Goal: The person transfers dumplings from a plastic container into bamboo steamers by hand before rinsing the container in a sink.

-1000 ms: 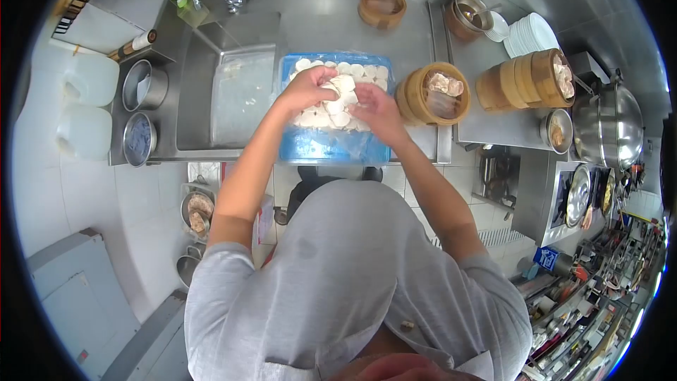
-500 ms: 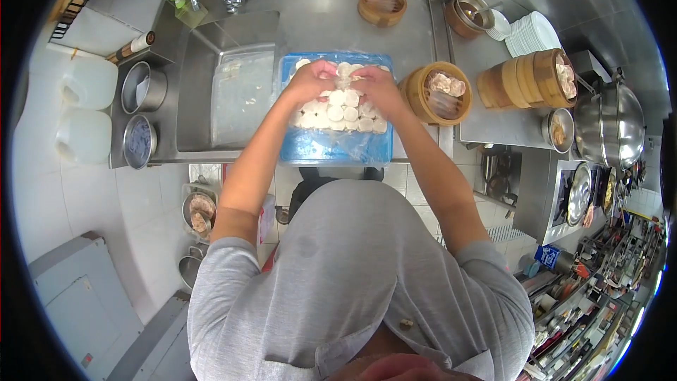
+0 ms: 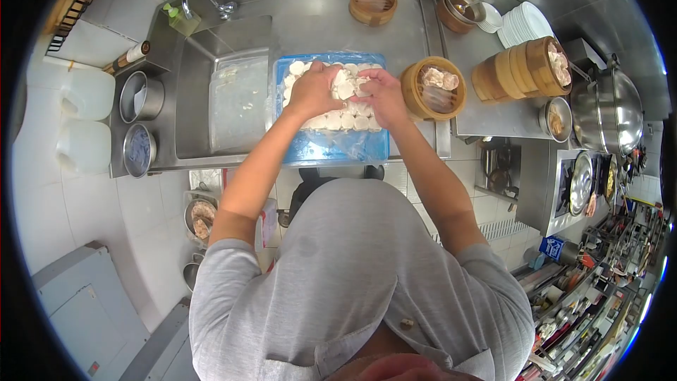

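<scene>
A blue tray (image 3: pixel 338 149) lined with clear plastic film lies on the steel counter in front of me. Rows of small, round white pieces that look like dumplings (image 3: pixel 337 122) fill most of it. Above the rows, a clump of several white dumplings (image 3: pixel 344 85) is held between my two hands. My left hand (image 3: pixel 315 90) curls round the clump's left side, its fingers closed. From the right, the fingers of my right hand (image 3: pixel 384 97) grip the other side. Parts of the tray's contents are hidden beneath both hands.
Right of the tray stands a bamboo steamer (image 3: pixel 431 110) with pale pinkish food. Another steamer (image 3: pixel 373 3) sits behind. Stacked steamers (image 3: pixel 504 74), white plates (image 3: pixel 525 28) and a large steel pot (image 3: pixel 610 109) are farther right. The sink (image 3: pixel 195 99) is on the left.
My hands have come apart slightly and hold a larger white clump between them. The left hand has turned more palm-inward. The view has shifted a little.
</scene>
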Tool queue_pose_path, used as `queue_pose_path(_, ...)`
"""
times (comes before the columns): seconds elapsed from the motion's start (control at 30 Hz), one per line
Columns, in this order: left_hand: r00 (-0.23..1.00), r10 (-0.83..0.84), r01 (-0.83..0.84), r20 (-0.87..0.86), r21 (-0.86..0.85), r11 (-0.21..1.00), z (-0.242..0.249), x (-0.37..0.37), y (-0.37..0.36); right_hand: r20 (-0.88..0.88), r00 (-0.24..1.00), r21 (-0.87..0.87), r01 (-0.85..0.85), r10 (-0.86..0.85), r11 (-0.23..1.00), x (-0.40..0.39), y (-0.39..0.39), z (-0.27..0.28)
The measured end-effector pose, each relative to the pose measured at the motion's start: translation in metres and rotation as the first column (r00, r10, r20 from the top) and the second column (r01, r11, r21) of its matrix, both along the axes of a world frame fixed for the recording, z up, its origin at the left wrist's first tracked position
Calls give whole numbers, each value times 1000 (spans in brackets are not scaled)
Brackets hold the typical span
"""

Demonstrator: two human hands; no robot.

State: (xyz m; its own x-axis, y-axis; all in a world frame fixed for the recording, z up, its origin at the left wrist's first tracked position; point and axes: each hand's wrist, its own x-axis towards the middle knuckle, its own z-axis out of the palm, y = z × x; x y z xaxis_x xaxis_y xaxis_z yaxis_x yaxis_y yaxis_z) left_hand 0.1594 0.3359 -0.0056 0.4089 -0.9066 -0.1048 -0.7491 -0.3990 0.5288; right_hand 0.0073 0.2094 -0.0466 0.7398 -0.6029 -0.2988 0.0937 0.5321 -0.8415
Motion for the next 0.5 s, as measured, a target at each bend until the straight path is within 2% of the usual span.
queue_pose_path(0.1,992,43,-41,119,-24,999,-17,-1,-2,24,997,-23,70,-70,997,-3,7,-6)
queue_pose_path(0.2,998,57,-56,3,191,980,-5,4,-7,77,984,-124,168,-159,978,-8,19,-9)
queue_pose_path(0.23,998,61,-59,-13,137,989,-9,6,-8,103,976,-161,204,-189,966,-11,22,-9)
queue_pose_path(0.33,998,38,-42,-54,-70,997,-33,16,-4,80,971,-126,235,-226,964,-23,28,5)
queue_pose_path(0.43,971,100,-121,-219,-87,989,-38,13,-4,-37,995,40,95,-94,995,-42,25,17)
queue_pose_path(0.5,996,91,-94,-22,-247,965,-34,9,11,23,999,179,28,-33,983,-54,19,4)
